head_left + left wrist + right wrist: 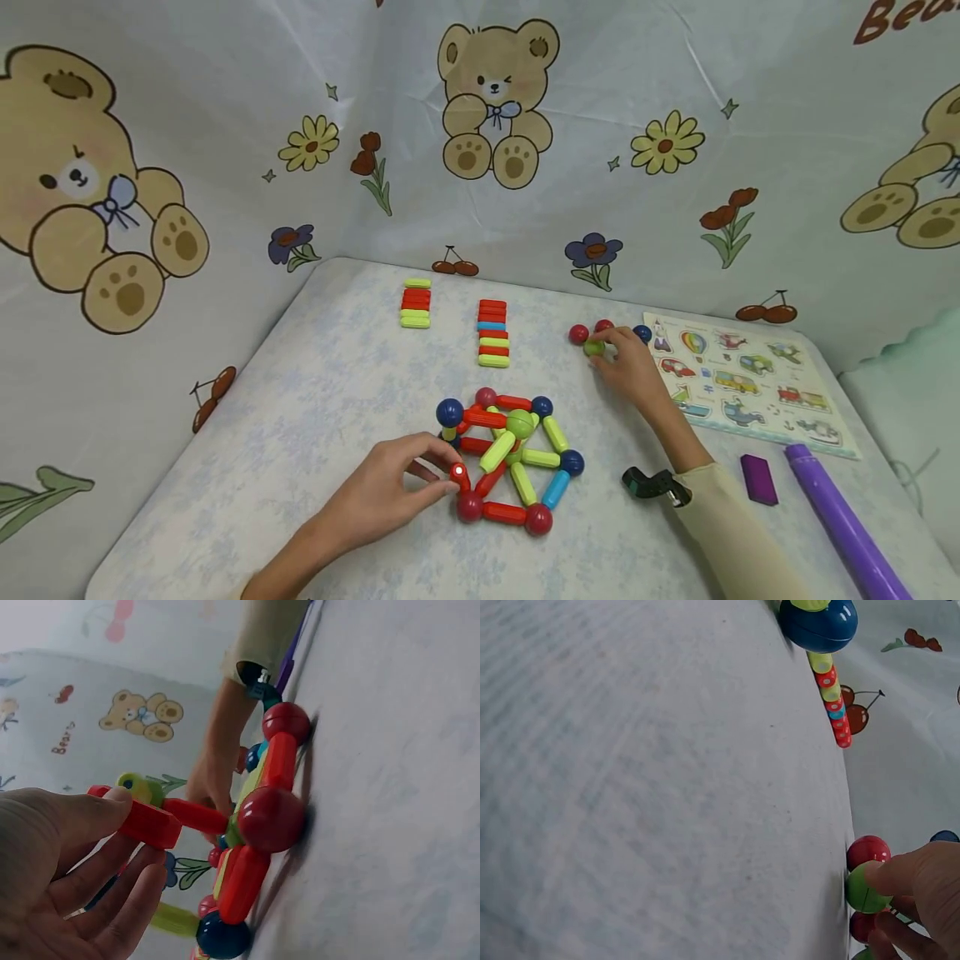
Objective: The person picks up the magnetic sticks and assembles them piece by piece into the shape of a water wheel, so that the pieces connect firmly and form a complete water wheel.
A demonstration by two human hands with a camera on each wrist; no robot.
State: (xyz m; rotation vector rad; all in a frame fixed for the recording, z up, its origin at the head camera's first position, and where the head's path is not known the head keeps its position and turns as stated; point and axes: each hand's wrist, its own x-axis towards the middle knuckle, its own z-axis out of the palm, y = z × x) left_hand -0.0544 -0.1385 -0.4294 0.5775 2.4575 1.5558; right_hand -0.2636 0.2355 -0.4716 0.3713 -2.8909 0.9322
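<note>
On the pale patterned counter (315, 392), a partly built frame of plastic magnetic rods and balls (510, 454) is seen near its front edge; a domed base is already joined, while two rows of spare rods (492, 333) lie unused beyond. A red rod (150, 823), raised off the counter and pointing inward to the frame, is pinched by the left hand (390, 492). A green ball (866, 889) is grasped by the right hand (633, 371) among loose balls.

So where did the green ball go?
In the head view the green ball sits toward the far right of the table, under the fingertips of the right hand, among the loose red balls and just left of the picture puzzle board.
</note>
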